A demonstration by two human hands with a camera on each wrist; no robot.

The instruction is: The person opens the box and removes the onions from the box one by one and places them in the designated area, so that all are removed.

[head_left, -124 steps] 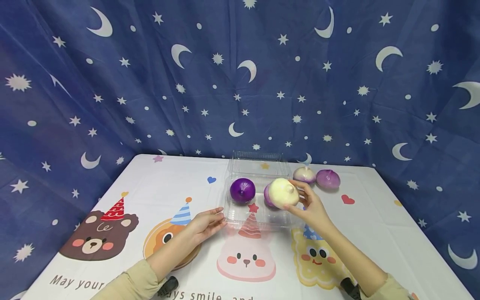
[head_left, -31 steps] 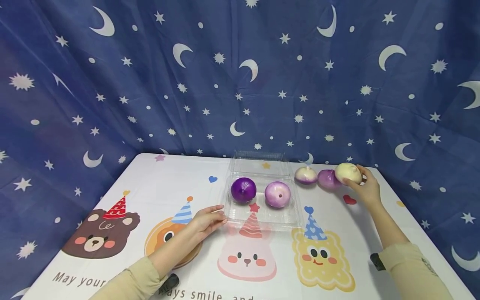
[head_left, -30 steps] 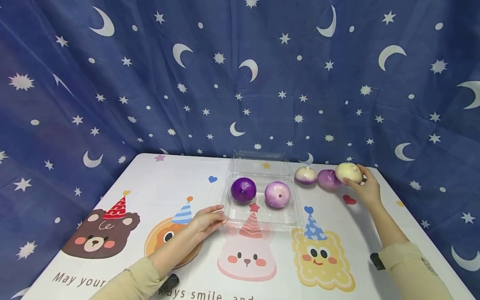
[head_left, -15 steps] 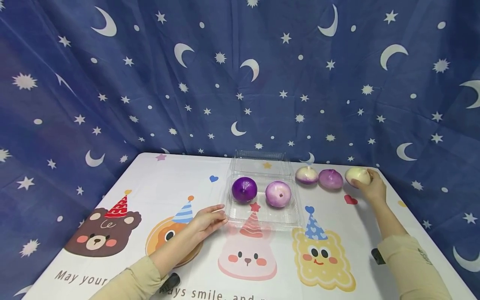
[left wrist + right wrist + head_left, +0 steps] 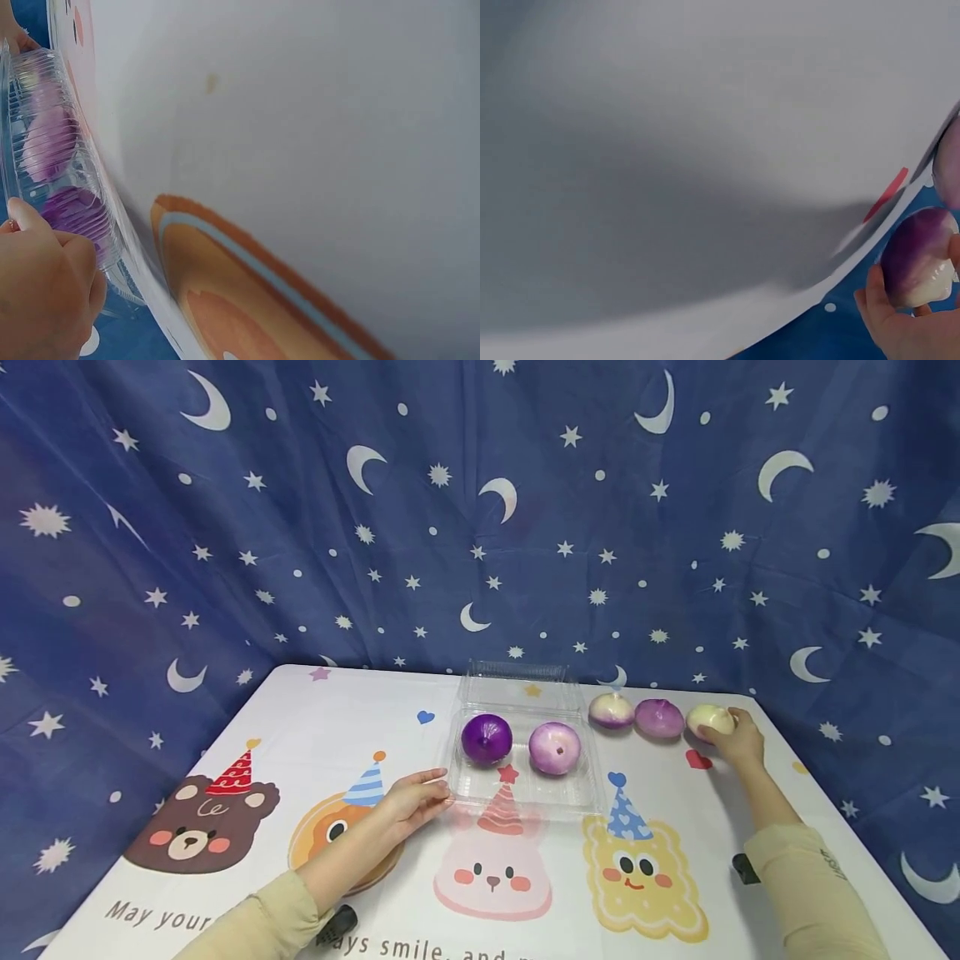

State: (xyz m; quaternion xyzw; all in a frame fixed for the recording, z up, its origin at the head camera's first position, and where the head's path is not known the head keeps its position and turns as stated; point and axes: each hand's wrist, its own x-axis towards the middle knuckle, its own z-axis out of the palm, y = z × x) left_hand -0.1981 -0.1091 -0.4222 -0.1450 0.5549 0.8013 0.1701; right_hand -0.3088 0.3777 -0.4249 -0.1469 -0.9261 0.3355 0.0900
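My left hand [image 5: 411,806] pinches the near left rim of a clear plastic clamshell box [image 5: 517,789], thumb on the edge in the left wrist view. The lid stands open at the back. Inside the box sit a dark purple onion [image 5: 487,739] on the left and a pale purple onion [image 5: 555,745] on the right. Over at the table's far right, my right hand [image 5: 738,739] grips an onion [image 5: 707,720] with a cream top; its purple underside [image 5: 919,232] shows in the right wrist view. This onion is at the table surface, at the right end of a row.
Left of the gripped onion, a purple onion [image 5: 659,718] and a cream-and-purple onion [image 5: 611,712] stand in the row, just right of the box. A white cartoon-printed cloth [image 5: 360,710] covers the table. A blue star-patterned curtain [image 5: 420,610] hangs behind its back edge.
My right hand has carried the cream-topped onion from over the box to the right end of the row and lowered it. The left hand has stayed at the box rim.
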